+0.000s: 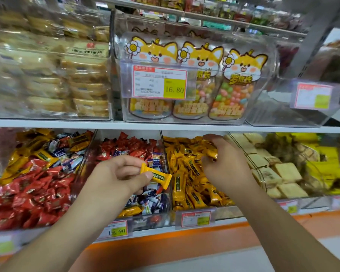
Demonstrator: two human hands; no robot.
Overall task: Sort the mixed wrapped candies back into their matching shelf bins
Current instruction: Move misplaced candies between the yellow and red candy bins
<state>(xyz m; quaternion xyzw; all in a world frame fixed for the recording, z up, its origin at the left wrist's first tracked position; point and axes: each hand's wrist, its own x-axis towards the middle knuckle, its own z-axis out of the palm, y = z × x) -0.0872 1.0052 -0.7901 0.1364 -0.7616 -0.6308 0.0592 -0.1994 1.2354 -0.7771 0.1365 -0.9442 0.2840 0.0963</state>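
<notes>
Left hand [118, 173] pinching one yellow candy [156, 176] between thumb and curled fingers, holding it up over the middle bin [137, 203] of red and blue-white sweets. Right hand [223, 163] reaching down into the yellow bin [188, 193] just beside it, fingers bent and gripping a yellow wrapper [212, 152] on top of the pile. Sitting on the shelf [67, 123] above, bags with fox faces [196, 55].
</notes>
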